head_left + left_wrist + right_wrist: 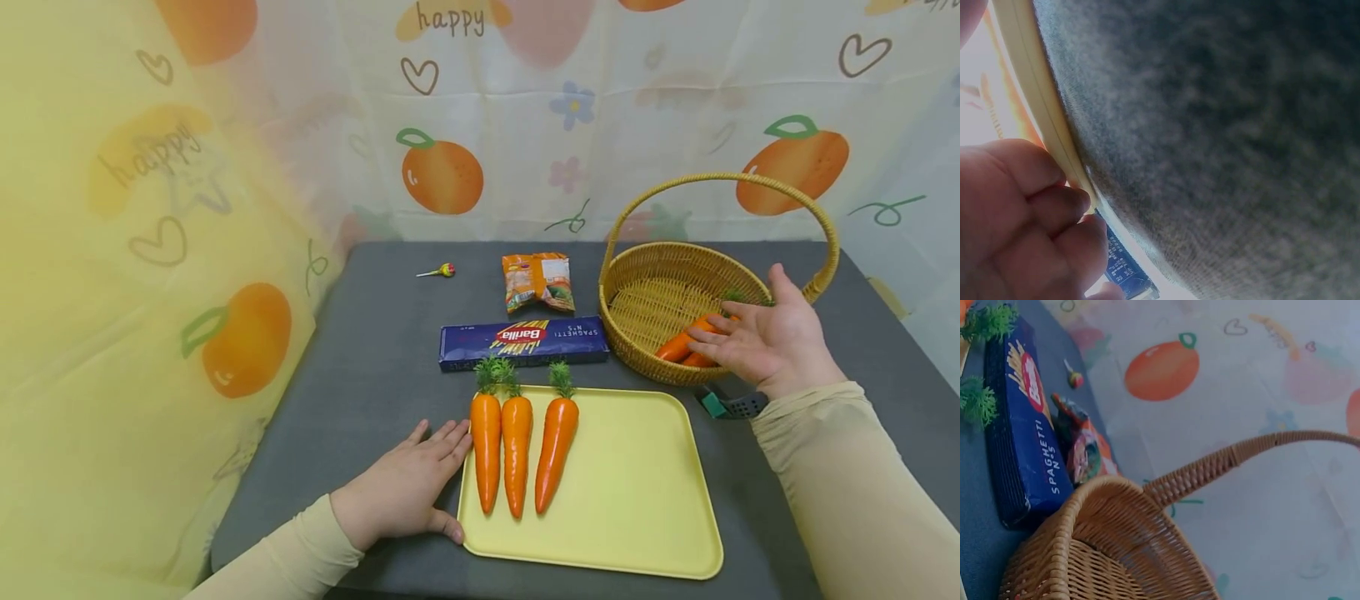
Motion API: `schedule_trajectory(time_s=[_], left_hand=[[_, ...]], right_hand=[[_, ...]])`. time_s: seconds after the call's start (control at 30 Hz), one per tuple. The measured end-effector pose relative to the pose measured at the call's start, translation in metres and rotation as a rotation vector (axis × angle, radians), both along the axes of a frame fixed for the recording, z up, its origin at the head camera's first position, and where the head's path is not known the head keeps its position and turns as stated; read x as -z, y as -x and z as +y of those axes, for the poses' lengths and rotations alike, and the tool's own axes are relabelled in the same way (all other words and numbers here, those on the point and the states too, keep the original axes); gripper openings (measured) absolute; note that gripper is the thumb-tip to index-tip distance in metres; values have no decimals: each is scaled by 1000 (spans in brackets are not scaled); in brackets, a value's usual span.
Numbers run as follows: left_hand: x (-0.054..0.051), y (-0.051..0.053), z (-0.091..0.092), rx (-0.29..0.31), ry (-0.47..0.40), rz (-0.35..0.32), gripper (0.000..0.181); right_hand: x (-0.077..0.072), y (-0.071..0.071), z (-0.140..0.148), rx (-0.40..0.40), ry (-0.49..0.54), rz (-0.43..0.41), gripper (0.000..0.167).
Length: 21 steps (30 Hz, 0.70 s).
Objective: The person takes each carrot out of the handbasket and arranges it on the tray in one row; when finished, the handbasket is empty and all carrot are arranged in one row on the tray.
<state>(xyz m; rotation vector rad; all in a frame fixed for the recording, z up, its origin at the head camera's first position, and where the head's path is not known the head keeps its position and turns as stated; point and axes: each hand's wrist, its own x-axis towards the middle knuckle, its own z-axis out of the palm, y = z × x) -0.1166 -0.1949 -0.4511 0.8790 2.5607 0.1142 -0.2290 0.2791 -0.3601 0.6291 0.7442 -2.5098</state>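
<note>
Three orange carrots with green tops, the left one [487,454], the middle one [517,458] and the right one [557,454], lie side by side on the left part of a yellow tray [630,483]. My left hand [405,487] rests at the tray's left edge, fingers and thumb extended and touching its rim. In the left wrist view, the fingers [1054,206] lie along that rim. Over the right side of a wicker basket [652,292] is my right hand [780,342], palm turned up and fingers loosely spread. Orange carrots [682,340] lie in the basket, partly hidden by this hand.
A blue spaghetti box [522,342] lies behind the tray, close against the basket. Farther back are an orange snack bag [537,282] and a lollipop [447,270]. The basket's tall handle [720,177] arches over it. A patterned curtain [510,125] hangs behind the grey table [337,375].
</note>
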Motion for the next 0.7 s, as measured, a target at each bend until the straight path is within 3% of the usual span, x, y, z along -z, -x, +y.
schedule_trajectory(time_s=[0.23,0.57,0.7], left_hand=[[0,1,1,1,5,-4,129],[0,2,1,-10,-2,-22,129],[-1,1,1,-9,-2,-26,129]], right_hand=[[8,16,-4,28,-21,-91,102],[16,46,-19,-24,-158,-173,88],[22,58,-21,-18,-144,-210,84]])
